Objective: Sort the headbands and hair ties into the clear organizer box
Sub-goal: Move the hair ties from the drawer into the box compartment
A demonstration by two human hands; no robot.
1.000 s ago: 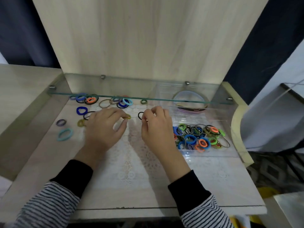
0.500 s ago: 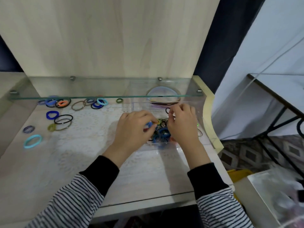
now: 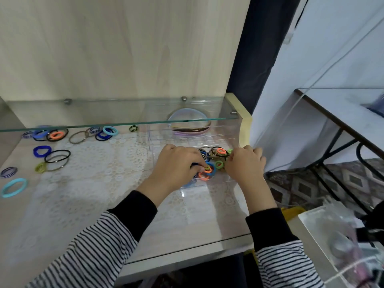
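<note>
Loose hair ties [image 3: 60, 155]: some fifteen, unmoved along the counter's [image 3: 166, 235] left and rear edges. Left hand [image 3: 178, 163]: a second before on the lace mat [image 3: 104, 163], it had reached the clear organizer box [image 3: 152, 140] at the right edge, thumb and forefinger pinching one olive hair tie [image 3: 207, 167] over the front compartment's pile [image 3: 220, 151]. Right hand [image 3: 245, 163]: likewise shifted there, fingers curled, contents indiscernible. Headbands [image 3: 189, 129]: rear compartment, count unclear.

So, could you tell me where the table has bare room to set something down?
Free: the lace mat between the loose hair ties and the left hand, and the strip before the box. Crowded: inside that box.
</note>
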